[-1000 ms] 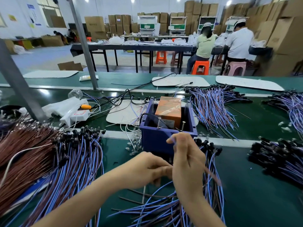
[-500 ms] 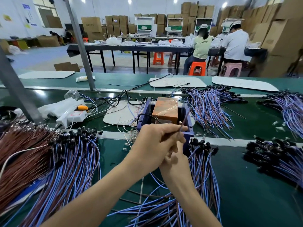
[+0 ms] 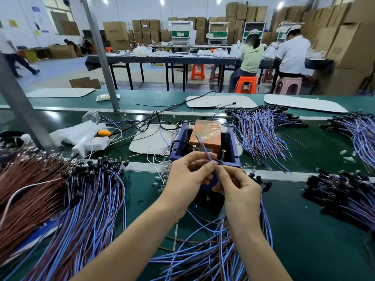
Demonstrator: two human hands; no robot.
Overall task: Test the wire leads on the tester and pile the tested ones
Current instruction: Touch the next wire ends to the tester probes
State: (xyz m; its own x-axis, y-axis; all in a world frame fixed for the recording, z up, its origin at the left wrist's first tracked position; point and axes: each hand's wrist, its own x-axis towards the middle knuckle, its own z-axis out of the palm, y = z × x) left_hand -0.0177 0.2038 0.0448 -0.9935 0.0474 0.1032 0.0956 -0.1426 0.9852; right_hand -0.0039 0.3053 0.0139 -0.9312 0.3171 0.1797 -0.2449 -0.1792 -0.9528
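Blue-and-brown insulated pair, thin and flexible: one wire lead [image 3: 205, 149] is pinched between both grips. The left-hand grip [image 3: 187, 179] is closed on it, thumb and forefinger just below the free ends. The right-hand grip [image 3: 237, 189] pinches it too, fingertips touching the left's. The rest of the lead is hidden behind the hands. The free ends point up and away, blue and brown split apart. My read: they're spread so each can land on its own contact. The lead sits above the near wall of the tester [image 3: 235, 148]. Can't tell if it touches anything there.

Tester: violet plastic open-top box holding an orange block wrapped in clear film, with a black cable running in. Two metal screw posts [image 3: 223, 152] stand at the near side, likely so the ends reach them with a short poke.

Around it on the matte green bench [image 3: 304, 230]:
- loose pile [image 3: 203, 258] under the wrists
- dense bundle [image 3: 67, 199] at left, black caps roughly aligned
- more heaps [image 3: 261, 136] behind right

Can't tell which pile is the tested one. Step, as I judge it: about to probe, piling comes after.
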